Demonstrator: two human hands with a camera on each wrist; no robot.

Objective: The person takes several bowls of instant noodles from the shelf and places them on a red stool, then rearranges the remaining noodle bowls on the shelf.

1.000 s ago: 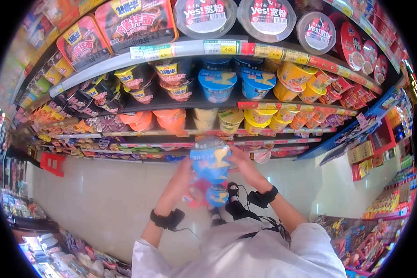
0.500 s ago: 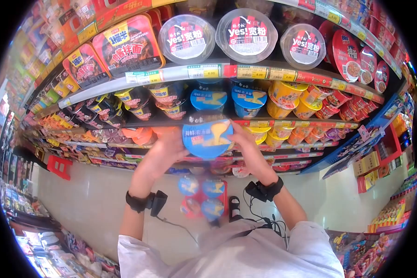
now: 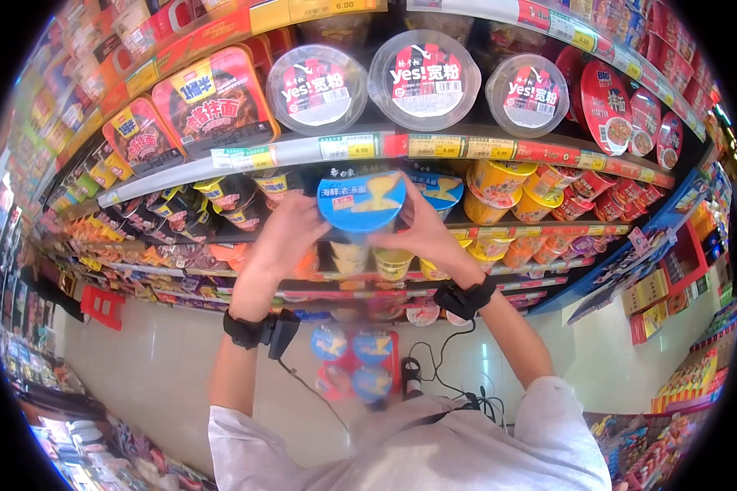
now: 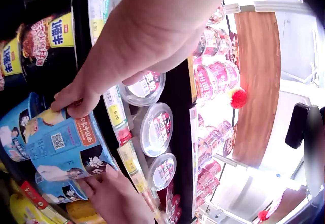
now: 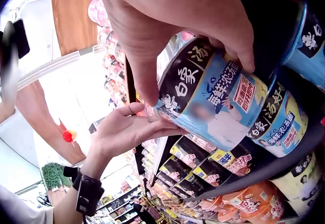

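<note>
A blue noodle cup [image 3: 360, 201] is held up at the shelf opening, its lid tilted toward the head camera. My right hand [image 3: 426, 233] grips the cup's side, and in the right wrist view its fingers [image 5: 238, 46] wrap over the printed wall. On the other side, my left hand [image 3: 291, 229] presses extended fingers against the cup, with its thumb apart in the right wrist view. Matching blue cups [image 3: 440, 190] stand on the shelf close beside it, one [image 5: 282, 122] right by the held cup's base.
Clear-lidded bowls [image 3: 424, 80] line the shelf above, behind a rail of price tags [image 3: 348, 147]. Yellow tubs [image 3: 491, 192] stand to the right, dark cups [image 3: 225, 196] to the left. Below, more blue cups [image 3: 372, 347] sit on something red near the feet.
Both hands have carried the blue cup up from the lower shelves to the shelf holding matching cups. The cups near the feet have come into fuller view.
</note>
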